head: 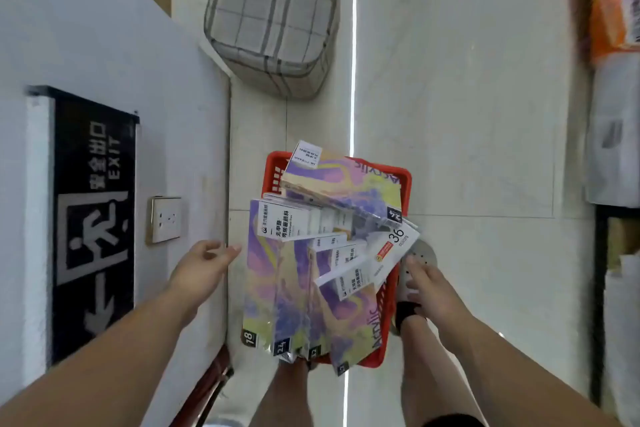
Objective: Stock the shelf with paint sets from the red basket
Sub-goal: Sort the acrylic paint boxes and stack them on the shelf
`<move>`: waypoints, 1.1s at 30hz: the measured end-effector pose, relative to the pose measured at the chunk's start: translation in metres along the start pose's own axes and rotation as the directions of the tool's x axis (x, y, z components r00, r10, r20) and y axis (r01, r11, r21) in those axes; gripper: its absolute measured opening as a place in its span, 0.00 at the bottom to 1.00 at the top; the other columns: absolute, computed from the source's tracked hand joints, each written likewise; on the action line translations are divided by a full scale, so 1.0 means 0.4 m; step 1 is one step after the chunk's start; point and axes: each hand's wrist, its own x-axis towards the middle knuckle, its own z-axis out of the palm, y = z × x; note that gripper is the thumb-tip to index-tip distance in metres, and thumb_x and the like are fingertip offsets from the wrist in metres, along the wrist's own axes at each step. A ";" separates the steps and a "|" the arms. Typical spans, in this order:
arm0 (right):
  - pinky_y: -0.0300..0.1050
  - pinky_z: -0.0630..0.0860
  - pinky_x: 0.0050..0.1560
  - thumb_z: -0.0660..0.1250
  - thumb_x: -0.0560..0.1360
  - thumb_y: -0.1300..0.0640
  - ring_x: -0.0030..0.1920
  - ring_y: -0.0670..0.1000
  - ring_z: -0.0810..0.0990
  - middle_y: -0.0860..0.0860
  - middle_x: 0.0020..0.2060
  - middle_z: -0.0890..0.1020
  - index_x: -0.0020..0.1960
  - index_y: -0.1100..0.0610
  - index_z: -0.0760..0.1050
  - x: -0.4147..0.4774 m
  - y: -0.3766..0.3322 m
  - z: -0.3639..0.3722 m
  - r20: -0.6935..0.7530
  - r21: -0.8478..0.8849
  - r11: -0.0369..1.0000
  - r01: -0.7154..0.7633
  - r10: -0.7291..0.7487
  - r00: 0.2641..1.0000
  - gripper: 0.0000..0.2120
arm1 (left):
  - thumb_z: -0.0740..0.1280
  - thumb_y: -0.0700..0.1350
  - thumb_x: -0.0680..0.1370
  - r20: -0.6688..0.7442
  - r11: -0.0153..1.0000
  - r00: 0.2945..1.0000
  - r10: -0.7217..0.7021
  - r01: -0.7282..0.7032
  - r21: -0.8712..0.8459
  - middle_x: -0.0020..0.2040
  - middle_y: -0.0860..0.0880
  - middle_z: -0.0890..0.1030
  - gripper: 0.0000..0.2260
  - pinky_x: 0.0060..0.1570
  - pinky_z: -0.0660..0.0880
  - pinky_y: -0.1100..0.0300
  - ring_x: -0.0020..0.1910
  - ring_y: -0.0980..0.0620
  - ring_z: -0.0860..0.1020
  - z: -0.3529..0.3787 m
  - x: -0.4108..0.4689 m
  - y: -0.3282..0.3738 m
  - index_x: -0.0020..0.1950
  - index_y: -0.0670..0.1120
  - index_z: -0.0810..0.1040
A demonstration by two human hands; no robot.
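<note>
Floor (467,97): pale tile, with one plaid cushion stool (273,14) sat further off.
Red basket (403,177): one, parked on the floor at the feet, heaped past the rim.
Paint sets (298,288): roughly eight boxes can be counted, leaning loose and overhanging; no shelf is seen.
Left hand (204,267): open, nothing held, just beside the 18-colour box.
Right hand (433,291): fingers spread, empty, near the 36-colour box.
Risk: probably the pile gets toppled if a bottom box is yanked, since nothing's squared up.
</note>
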 end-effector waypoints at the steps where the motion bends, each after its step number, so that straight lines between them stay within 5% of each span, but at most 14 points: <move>1: 0.52 0.77 0.55 0.62 0.82 0.37 0.52 0.52 0.82 0.51 0.52 0.83 0.58 0.49 0.77 0.036 0.011 0.031 -0.018 0.014 1.000 -0.010 0.010 1.000 0.17 | 0.72 0.59 0.78 0.016 0.999 1.000 -0.012 0.013 -0.032 0.64 0.46 0.77 0.28 0.60 0.72 0.51 0.60 0.45 0.76 0.020 0.032 -0.016 0.73 0.46 0.72; 3: 0.56 0.78 0.61 0.62 0.77 0.29 0.55 0.53 0.84 0.48 0.55 0.85 0.64 0.48 0.77 0.105 0.043 0.079 -0.054 -0.014 1.000 -0.009 0.009 0.998 0.27 | 0.73 0.63 0.75 0.077 0.996 0.997 -0.013 0.020 -0.088 0.69 0.47 0.75 0.36 0.63 0.69 0.52 0.64 0.48 0.74 0.045 0.093 -0.045 0.77 0.45 0.69; 7: 0.64 0.76 0.64 0.62 0.66 0.18 0.53 0.54 0.85 0.44 0.51 0.86 0.53 0.39 0.77 0.200 0.099 0.127 -0.252 0.026 0.999 0.043 -0.035 0.967 0.29 | 0.72 0.81 0.54 0.213 0.978 0.977 -0.025 0.067 -0.195 0.70 0.51 0.78 0.56 0.73 0.66 0.45 0.71 0.48 0.74 0.097 0.169 -0.105 0.75 0.50 0.72; 10: 0.61 0.77 0.64 0.65 0.72 0.25 0.57 0.55 0.84 0.47 0.54 0.84 0.51 0.37 0.71 0.208 0.097 0.142 -0.195 0.144 0.988 0.046 -0.017 0.981 0.18 | 0.72 0.76 0.61 0.320 0.957 0.947 0.012 0.082 -0.279 0.58 0.53 0.87 0.41 0.64 0.75 0.51 0.59 0.53 0.84 0.140 0.176 -0.099 0.65 0.50 0.81; 12: 0.61 0.78 0.64 0.66 0.66 0.21 0.57 0.56 0.85 0.48 0.55 0.86 0.53 0.38 0.72 0.207 0.094 0.143 -0.133 0.183 0.983 0.008 0.017 0.991 0.25 | 0.70 0.68 0.68 0.317 0.943 0.948 0.034 0.075 -0.325 0.53 0.52 0.88 0.32 0.59 0.77 0.53 0.52 0.55 0.86 0.163 0.182 -0.095 0.62 0.47 0.82; 17: 0.56 0.84 0.53 0.67 0.73 0.28 0.49 0.56 0.88 0.52 0.51 0.88 0.62 0.48 0.75 0.221 0.100 0.133 -0.120 0.242 0.970 -0.003 0.033 0.992 0.28 | 0.78 0.76 0.50 0.340 0.923 0.940 0.036 0.100 -0.372 0.55 0.50 0.88 0.48 0.57 0.78 0.53 0.54 0.53 0.86 0.167 0.192 -0.101 0.62 0.47 0.83; 21: 0.51 0.84 0.46 0.66 0.78 0.34 0.47 0.55 0.89 0.52 0.48 0.89 0.60 0.49 0.77 0.217 0.094 0.131 -0.107 0.234 0.972 -0.002 0.028 0.994 0.21 | 0.74 0.66 0.68 0.327 0.897 0.945 0.026 0.122 -0.425 0.58 0.46 0.87 0.34 0.66 0.76 0.46 0.60 0.45 0.84 0.180 0.201 -0.109 0.64 0.45 0.82; 33: 0.58 0.83 0.58 0.68 0.77 0.34 0.49 0.57 0.89 0.53 0.48 0.89 0.58 0.52 0.79 0.185 0.042 0.109 -0.114 0.268 0.962 0.045 -0.015 0.993 0.22 | 0.70 0.58 0.74 0.288 0.796 0.957 0.040 0.144 -0.588 0.58 0.44 0.87 0.24 0.43 0.84 0.57 0.55 0.47 0.86 0.201 0.143 -0.075 0.64 0.43 0.82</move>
